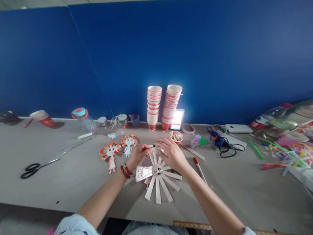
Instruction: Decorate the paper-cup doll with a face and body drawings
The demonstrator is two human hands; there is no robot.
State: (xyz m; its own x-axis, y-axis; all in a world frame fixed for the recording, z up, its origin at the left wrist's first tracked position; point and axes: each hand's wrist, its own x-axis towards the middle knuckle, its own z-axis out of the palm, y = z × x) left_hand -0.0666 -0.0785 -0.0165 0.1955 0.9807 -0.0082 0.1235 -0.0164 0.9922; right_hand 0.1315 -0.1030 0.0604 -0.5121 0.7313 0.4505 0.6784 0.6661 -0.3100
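A paper cup cut into a sunburst of white strips (167, 190) lies face up in front of me, with a drawn face at its middle. One wider piece (144, 173) on its left side carries a red-outlined figure. My left hand (139, 156) is closed, its thumb and fingertips pinching the end of a far strip. Over the far right strips is my right hand (171, 154), fingers curved and apart, partly hiding them. Just beyond the fingertips lies a thin pen-like stick. Two finished paper dolls, one in a red dress (111, 163) and one in blue (127, 150), lie left of my hands.
Two stacks of paper cups (153, 107) stand by the blue partition. Black scissors (36, 168) and a ruler (78, 143) lie left. A red-capped marker (200, 171), a tub of scraps (176, 136), a blue glue gun (218, 140) and colourful straws (293, 153) are to the right.
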